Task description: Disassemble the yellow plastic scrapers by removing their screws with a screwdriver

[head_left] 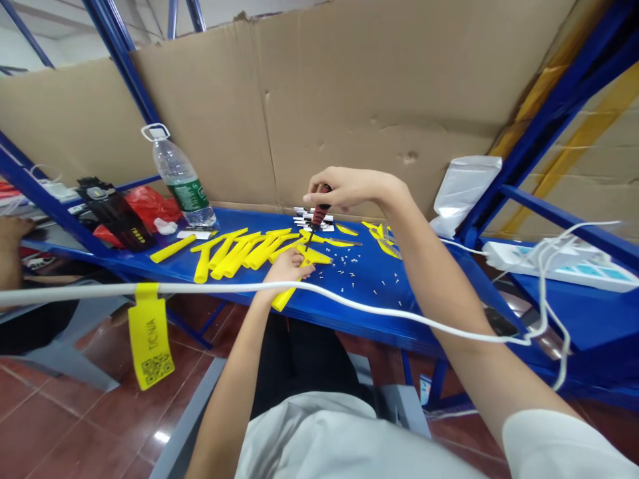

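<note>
My right hand [344, 186] is closed round the red and black handle of a screwdriver [320, 215], held upright with its shaft pointing down. Below it, my left hand [289, 267] grips a yellow plastic T-shaped piece [284, 298] on the blue table [349, 303]. The screwdriver's tip meets the yellow piece near my left fingers; the exact contact spot is too small to make out. Left of that hand lies a row of several similar yellow pieces [239, 256]. Small screws [353, 274] are scattered to the right.
A water bottle [182, 179], a dark bottle [117, 216] and a red bag [152, 205] stand at the left. Yellow blades [383, 238] lie at the back right. A white cable [369, 307] crosses in front, and a power strip [564, 263] sits right. Someone's hand [14, 229] shows far left.
</note>
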Motion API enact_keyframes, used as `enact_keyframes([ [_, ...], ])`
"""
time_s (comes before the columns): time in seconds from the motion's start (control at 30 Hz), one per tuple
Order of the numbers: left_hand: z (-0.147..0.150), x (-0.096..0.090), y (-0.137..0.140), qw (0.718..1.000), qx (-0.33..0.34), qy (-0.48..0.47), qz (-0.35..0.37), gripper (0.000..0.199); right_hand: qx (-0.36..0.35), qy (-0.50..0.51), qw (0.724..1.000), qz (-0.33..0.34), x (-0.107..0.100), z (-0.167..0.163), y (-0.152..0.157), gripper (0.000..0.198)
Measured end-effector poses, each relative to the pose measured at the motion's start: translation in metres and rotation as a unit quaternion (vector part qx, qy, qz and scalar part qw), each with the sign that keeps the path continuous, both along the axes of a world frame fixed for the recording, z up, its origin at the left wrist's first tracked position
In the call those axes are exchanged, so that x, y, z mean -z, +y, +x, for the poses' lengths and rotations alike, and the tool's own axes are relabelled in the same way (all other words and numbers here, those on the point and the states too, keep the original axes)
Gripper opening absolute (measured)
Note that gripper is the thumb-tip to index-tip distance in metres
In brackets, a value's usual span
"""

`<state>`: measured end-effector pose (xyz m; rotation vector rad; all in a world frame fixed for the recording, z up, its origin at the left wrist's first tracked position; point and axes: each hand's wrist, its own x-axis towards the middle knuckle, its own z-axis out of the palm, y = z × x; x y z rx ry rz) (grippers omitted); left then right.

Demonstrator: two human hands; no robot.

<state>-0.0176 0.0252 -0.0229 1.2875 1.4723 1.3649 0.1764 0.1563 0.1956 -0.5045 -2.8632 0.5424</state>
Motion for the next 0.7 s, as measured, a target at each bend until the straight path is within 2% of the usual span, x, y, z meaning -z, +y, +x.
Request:
enact_keyframes([
  [0.07, -0.001, -0.002, 0.000, 1.000, 0.013, -0.003, -0.018, 0.053, -0.008, -0.001, 1.000, 0.006, -0.001, 0.000, -0.001, 0.023],
  [0.17, -0.001, -0.005, 0.000, 0.999, 0.023, -0.013, -0.025, 0.057, -0.026, 0.000, 0.999, 0.040, -0.002, 0.000, -0.002, 0.029],
  [0.3, 0.001, -0.006, -0.001, 0.999, 0.020, -0.025, -0.017, 0.052, -0.012, -0.022, 1.000, 0.007, -0.005, 0.001, -0.005, 0.023],
  [0.47, 0.001, -0.003, -0.003, 0.999, 0.040, -0.025, -0.005, 0.044, -0.016, -0.027, 0.998, 0.052, -0.014, -0.002, -0.010, 0.024],
  [0.7, -0.001, -0.004, -0.003, 0.999, 0.044, -0.019, -0.008, 0.044, -0.026, -0.051, 0.997, 0.057, -0.016, -0.011, -0.011, 0.019],
])
